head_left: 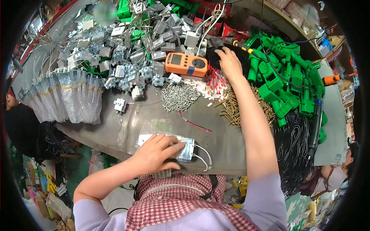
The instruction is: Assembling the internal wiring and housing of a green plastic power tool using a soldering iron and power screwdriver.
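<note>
At the near table edge, my left hand (156, 152) lies over a flat silver part (186, 151) with two white wires (208, 159) looping from its right end. Its fingers curve across the part, with the thumb along the near side. Under that hand, a grey ribbed piece (162, 174) shows at the edge. My right arm stretches far across the table. My right hand (230, 63) is over dark items (216, 57) beside an orange handheld meter (186, 64), its fingers extended and apart. A yellow-and-black screwdriver (239, 45) lies just beyond it.
Short screws (177, 96), long brass-coloured screws (233, 109) and small red-and-white parts (214, 82) form piles mid-table. Silver-grey housings (123, 73) and clear plastic sleeves (65, 96) fill the left. Green plastic housings (289, 77) and black cables (291, 150) crowd the right.
</note>
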Tool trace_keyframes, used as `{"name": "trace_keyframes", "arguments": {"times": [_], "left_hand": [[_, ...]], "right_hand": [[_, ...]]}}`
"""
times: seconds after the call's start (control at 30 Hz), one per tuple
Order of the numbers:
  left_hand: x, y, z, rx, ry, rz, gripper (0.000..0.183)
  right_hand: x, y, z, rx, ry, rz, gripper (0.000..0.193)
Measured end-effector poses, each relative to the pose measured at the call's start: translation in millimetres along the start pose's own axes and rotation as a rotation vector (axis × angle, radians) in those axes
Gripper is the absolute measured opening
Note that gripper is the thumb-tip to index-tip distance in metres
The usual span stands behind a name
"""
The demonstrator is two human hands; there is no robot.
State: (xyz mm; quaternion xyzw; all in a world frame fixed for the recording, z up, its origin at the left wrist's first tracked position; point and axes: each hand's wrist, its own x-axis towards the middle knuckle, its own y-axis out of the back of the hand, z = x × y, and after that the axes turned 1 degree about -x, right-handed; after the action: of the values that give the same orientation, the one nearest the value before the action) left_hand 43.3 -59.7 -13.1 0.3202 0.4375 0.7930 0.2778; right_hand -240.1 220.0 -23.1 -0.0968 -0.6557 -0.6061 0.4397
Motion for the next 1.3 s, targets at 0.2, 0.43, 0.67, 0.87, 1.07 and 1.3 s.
{"name": "trace_keyframes", "arguments": {"times": [0.2, 0.43, 0.67, 0.87, 1.07, 1.3], "left_hand": [[57.0, -6.5, 31.4, 0.048, 0.102, -0.062, 0.051], [62.2, -18.0, 0.9, -0.522, 0.055, -0.031, 0.015], [82.5, -28.6, 11.8, -0.567, 0.230, 0.038, 0.014], [94.6, -37.0, 23.1, -0.374, 0.122, 0.146, 0.011], [69.2, -20.5, 25.8, -0.144, 0.219, 0.249, 0.076], [60.8, -27.2, 29.1, 0.016, -0.007, -0.042, 0.078]], "right_hand": [[3.0, 10.9, 10.0, -0.108, -0.133, -0.281, 0.013], [-151.0, 188.8, -88.6, 0.519, -0.204, -0.520, 0.016], [-185.6, 211.4, -120.5, 0.519, -0.551, -0.349, 0.023], [-184.1, 201.9, -136.2, 1.638, -1.057, 0.071, 0.056], [-176.8, 183.5, -169.4, 1.538, -1.055, -0.202, 0.091], [-152.2, 204.3, -117.9, 1.316, -0.741, -0.662, 0.075]]}}
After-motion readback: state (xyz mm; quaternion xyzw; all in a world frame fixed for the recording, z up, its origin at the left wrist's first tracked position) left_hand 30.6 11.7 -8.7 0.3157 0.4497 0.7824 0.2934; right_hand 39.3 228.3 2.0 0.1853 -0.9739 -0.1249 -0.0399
